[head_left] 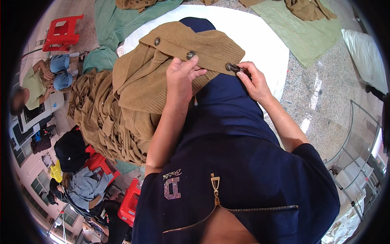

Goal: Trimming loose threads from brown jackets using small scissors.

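Observation:
A brown knitted cardigan (150, 77) with a ribbed hem lies across my lap. Along its front band run large dark buttons (157, 41). My left hand (180, 77) pinches the band's edge, the thumb beside the middle button (191, 55). Near the hem corner, my right hand (254, 81) closes its thumb and fingers on a small black tool (234, 68), its tip at the last button (228, 66). The tool's exact kind is hard to make out, being mostly covered by the fingers.
To my left is a long heap of similar brown cardigans (101, 118). A white sheet (268, 44) and green cloths (304, 40) cover the floor ahead. Red stools (63, 32) stand at left, where another person (34, 87) sits. A metal frame (349, 150) is at right.

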Demonstrator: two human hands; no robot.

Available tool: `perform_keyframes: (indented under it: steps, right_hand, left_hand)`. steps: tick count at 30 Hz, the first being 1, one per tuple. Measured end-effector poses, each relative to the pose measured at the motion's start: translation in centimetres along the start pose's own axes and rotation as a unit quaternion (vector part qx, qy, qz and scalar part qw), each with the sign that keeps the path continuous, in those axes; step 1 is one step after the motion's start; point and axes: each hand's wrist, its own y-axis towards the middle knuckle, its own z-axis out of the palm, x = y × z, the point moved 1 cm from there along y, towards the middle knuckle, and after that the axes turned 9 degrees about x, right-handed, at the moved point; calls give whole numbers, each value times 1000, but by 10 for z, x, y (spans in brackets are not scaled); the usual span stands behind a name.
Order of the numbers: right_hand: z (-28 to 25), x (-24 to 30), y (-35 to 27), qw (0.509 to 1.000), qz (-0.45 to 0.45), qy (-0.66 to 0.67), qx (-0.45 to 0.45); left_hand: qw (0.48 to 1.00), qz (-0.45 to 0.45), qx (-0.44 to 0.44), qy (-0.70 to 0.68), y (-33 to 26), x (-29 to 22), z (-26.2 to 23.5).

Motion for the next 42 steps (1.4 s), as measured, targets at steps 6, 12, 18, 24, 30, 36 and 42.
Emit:
perform_keyframes:
  steps: [6, 12, 18, 24, 30, 36, 42]
  right_hand:
    - [-13, 49, 13, 991, -69, -66, -94]
    - [21, 129, 81, 957, -234, -173, 2]
    - [75, 132, 137, 912, -255, -316, 57]
    - [99, 129, 193, 867, -230, -435, 73]
    - [91, 114, 199, 873, -236, -418, 83]
    - [113, 126, 180, 816, -283, -483, 146]
    - [57, 86, 206, 966, -148, -196, 77]
  left_hand:
    - [998, 39, -14, 51, -8, 15, 16]
    - [966, 134, 49, 214, -22, 30, 47]
    - [909, 36, 171, 378, -55, 10, 31]
    - [969, 174, -107, 136, -116, -39, -34]
    - [850, 225, -468, 90, -147, -16, -194]
    - [901, 51, -411, -125, -109, 133, -317]
    - [920, 55, -134, -363, -95, 107, -264]
